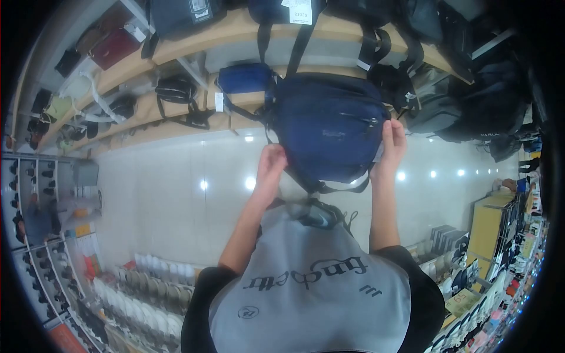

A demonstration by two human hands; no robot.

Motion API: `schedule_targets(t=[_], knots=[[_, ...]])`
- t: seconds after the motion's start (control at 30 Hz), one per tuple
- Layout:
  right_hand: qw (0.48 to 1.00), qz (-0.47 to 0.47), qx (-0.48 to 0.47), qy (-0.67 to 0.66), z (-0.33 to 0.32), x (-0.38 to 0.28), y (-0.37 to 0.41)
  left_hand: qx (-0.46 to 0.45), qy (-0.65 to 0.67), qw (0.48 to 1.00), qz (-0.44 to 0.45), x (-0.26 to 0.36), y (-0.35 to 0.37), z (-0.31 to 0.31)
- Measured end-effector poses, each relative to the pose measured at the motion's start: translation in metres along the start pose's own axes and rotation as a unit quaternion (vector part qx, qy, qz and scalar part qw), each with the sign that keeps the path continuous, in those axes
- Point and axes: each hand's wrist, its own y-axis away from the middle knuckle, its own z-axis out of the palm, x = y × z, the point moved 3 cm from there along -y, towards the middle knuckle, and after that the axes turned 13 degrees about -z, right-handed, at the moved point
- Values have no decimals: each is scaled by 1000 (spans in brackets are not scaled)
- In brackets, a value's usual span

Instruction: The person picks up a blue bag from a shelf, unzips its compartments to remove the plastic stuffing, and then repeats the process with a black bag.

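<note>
Handling seems underway: the left hand [272, 165] and right hand [394, 144] grip the bag's [326, 126] sides, and shifting it likely calls for both.

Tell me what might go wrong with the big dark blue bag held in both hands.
The left hand and right hand hold the dark blue bag only by its sides, so it could slip and drop to the floor.

The smaller blue bag appears right beside it in view; a sideways swing might knock that one, if they are close enough.

Straps dangle from the shelf above and could catch on it.
</note>
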Motion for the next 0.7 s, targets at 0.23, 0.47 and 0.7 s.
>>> schedule_targets(t=[0.23, 0.47, 0.7], knots=[[955, 205, 39, -211, -1, 36, 15, -45, -51, 996, -66, 27, 0, 7], [971, 208, -6, -122, -31, 58, 37, -40, 20, 986, -162, 4, -1, -21], [962, 243, -21, 126, -27, 85, 99, -38, -16, 972, -232, -37, -35, -21]])
